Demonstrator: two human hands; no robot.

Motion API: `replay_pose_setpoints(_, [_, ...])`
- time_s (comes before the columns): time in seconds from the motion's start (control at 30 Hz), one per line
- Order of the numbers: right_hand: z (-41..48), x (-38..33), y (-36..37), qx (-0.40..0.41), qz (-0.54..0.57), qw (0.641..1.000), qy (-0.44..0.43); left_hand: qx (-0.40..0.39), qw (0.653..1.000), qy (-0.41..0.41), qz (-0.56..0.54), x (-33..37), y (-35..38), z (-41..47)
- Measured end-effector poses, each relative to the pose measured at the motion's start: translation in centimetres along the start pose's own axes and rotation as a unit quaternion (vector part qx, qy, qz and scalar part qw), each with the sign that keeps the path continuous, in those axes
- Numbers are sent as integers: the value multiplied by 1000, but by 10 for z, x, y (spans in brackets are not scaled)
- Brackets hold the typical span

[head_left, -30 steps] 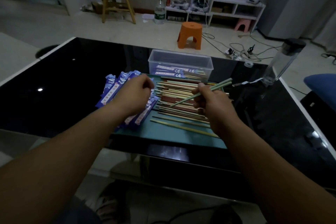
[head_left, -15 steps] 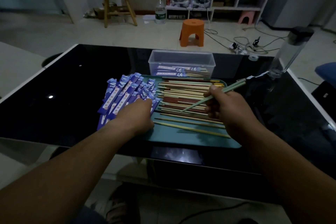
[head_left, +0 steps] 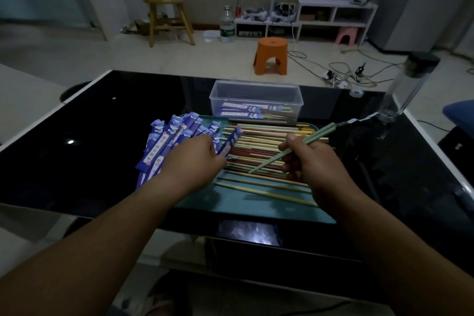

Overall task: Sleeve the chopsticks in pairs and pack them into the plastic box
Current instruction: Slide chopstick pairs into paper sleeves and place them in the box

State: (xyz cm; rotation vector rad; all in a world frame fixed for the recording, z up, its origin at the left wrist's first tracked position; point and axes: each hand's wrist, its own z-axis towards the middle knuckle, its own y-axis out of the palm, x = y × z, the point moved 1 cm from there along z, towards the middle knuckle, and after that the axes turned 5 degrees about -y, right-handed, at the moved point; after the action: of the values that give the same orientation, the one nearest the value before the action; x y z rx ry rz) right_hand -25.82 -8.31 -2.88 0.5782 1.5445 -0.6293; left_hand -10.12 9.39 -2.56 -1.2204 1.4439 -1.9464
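Observation:
My right hand [head_left: 311, 159] grips a pair of pale green chopsticks [head_left: 318, 137], tips pointing down-left over the teal tray [head_left: 256, 210]. My left hand [head_left: 195, 161] pinches one blue paper sleeve [head_left: 229, 142], lifted off the fanned pile of blue sleeves [head_left: 166, 146] at the tray's left. Loose chopsticks [head_left: 259, 146] in cream, red and yellow lie side by side across the tray. Behind the tray stands the clear plastic box [head_left: 256, 90], with a few sleeved pairs lying in it.
The tray sits on a black glossy table [head_left: 89, 136]. A tall clear bottle with a dark lid [head_left: 407, 87] stands at the table's right rear. An orange stool [head_left: 272, 56], cables and a wooden chair are on the floor beyond.
My left hand has moved off the sleeve pile and now holds a single sleeve raised towards the middle. My right hand keeps the green pair, shifted slightly.

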Motion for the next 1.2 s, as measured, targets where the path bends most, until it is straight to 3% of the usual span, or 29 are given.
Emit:
replay_pose_setpoints(0.07, [0,1,0,-6,13,1000,13,-44,987,-23,-150,9,-1,-4])
replay_pose_setpoints(0.13, [1,2,1,-14,29,999,31,-136,922,-85,-354,18,2,-9])
replay_pose_setpoints(0.17, [1,3,3,-17,38,998,41,-172,881,-110,-426,21,6,-9])
replay_pose_setpoints(0.2, [2,4,5,-18,48,998,49,-192,870,-116,-440,22,10,-8])
replay_pose_setpoints(0.3, [3,6,11,-23,60,996,58,-217,890,-102,-388,22,20,-4])
replay_pose_setpoints(0.5, [12,-2,-6,5,78,996,49,-314,822,-104,-463,18,24,0])
replay_pose_setpoints(0.63, [17,-9,-21,28,109,993,34,-322,827,-75,-454,15,19,1])
replay_pose_setpoints(0.97, [19,-15,-26,-1,130,991,6,-345,883,-17,-316,11,9,0])
replay_pose_setpoints(1.2, [19,-17,-30,21,155,988,11,-383,851,-10,-359,10,5,-1])
